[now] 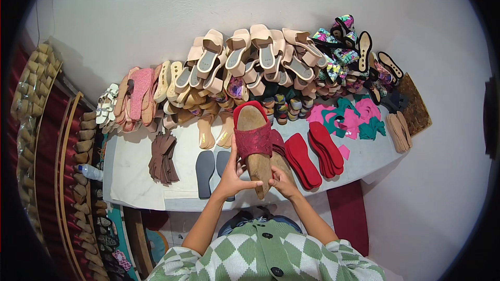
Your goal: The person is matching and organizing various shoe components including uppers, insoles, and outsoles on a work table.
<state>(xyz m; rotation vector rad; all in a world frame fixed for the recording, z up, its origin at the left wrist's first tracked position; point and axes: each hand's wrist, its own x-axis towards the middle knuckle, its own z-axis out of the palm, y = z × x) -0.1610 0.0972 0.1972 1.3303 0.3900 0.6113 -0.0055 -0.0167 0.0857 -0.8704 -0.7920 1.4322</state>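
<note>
In front of me, above the table's near edge, I hold a wooden shoe last (259, 171) with its narrow end toward me. A dark red lacy strap (253, 141) wraps across it, and a bright red edge rims its far, rounded end. My left hand (233, 178) grips the last along its left side, the thumb lying on the wood. My right hand (282, 182) closes on the narrow end from the right. Just left lie grey insoles (205, 174), one partly behind my left hand. Red insoles (303, 161) lie in stacks to the right.
Beige heeled sandals (237, 47) are piled at the table's back, beside multicoloured ones (345, 54). Brown strips (163, 158) lie left; pink and green scraps (346, 117) lie right. A rack of wooden lasts (83, 145) and a plastic bottle (89, 171) stand at the left.
</note>
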